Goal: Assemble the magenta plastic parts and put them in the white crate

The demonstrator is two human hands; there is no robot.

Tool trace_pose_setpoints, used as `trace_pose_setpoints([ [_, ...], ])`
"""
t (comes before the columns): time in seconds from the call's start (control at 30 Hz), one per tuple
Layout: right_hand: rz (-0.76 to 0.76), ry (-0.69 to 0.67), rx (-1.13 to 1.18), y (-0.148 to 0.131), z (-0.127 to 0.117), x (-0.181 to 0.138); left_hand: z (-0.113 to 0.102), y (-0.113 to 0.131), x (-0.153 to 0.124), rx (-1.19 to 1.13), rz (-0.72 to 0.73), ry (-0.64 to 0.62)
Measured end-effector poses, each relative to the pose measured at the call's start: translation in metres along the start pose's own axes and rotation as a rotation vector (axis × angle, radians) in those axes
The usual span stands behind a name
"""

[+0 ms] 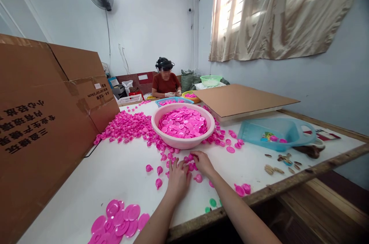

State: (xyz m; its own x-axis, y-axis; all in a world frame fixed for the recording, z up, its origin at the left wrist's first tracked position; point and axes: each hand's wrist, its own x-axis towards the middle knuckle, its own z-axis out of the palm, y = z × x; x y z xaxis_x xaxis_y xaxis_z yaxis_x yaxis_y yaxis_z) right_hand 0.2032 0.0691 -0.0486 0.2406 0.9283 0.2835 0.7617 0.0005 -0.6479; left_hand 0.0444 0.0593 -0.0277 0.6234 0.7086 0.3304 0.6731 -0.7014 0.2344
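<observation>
At far left a printed cardboard box (43,113) stands on the tabletop (77,198), with flat pink discs (123,217) overlapping in front of it and a heap of pink cups (135,122) beside it. Further right, loose cups (158,183) lie scattered up to the left hand (179,172), which is palm down with its fingers spread; whether its grip has closed on a cup I cannot tell. Behind the hands sits a pale pink basin (181,143) heaped with discs. The handled cups (190,167) lie between the two hands, and the right hand (203,163) reaches its fingertips to them, its grip also unclear. These round cups could roll if nudged by a wrist, and an arm sweeping right might push the two cups (243,189) near the edge over it. Farther right, a blue tray (250,132) stands behind scattered nutshells (269,169), which could get mixed in if cups were raked that way
</observation>
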Motion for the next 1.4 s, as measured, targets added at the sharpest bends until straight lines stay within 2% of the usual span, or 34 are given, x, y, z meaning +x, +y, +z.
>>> trace_pose_setpoints([
  [0.13, 0.047, -0.024, -0.045, -0.003, -0.003, -0.003, -0.003, -0.001, 0.0, -0.045, -0.074, 0.004],
  [0.37, 0.117, 0.061, -0.169, -0.009, 0.002, -0.001, 0.003, 0.009, 0.007, -0.075, -0.181, 0.062],
  [0.67, 0.233, 0.035, -0.085, 0.003, 0.003, 0.005, 0.01, 0.005, 0.007, -0.036, -0.154, 0.044],
  [0.77, 0.222, 0.054, -0.103, 0.006, 0.003, 0.006, 0.009, 0.004, 0.007, -0.07, -0.181, 0.067],
  [1.0, 0.18, 0.183, -0.162, 0.004, -0.016, -0.003, 0.01, 0.009, 0.009, -0.039, -0.088, 0.052],
  [1.13, 0.205, 0.139, -0.254, 0.002, -0.019, -0.013, 0.008, 0.004, 0.006, -0.065, -0.091, 0.056],
  [1.27, 0.184, 0.074, -0.167, 0.004, -0.011, -0.014, 0.003, -0.002, 0.005, -0.121, -0.091, 0.05],
  [1.4, 0.161, 0.111, -0.07, 0.007, -0.006, -0.009, 0.0, -0.003, 0.004, -0.173, -0.077, 0.049],
])
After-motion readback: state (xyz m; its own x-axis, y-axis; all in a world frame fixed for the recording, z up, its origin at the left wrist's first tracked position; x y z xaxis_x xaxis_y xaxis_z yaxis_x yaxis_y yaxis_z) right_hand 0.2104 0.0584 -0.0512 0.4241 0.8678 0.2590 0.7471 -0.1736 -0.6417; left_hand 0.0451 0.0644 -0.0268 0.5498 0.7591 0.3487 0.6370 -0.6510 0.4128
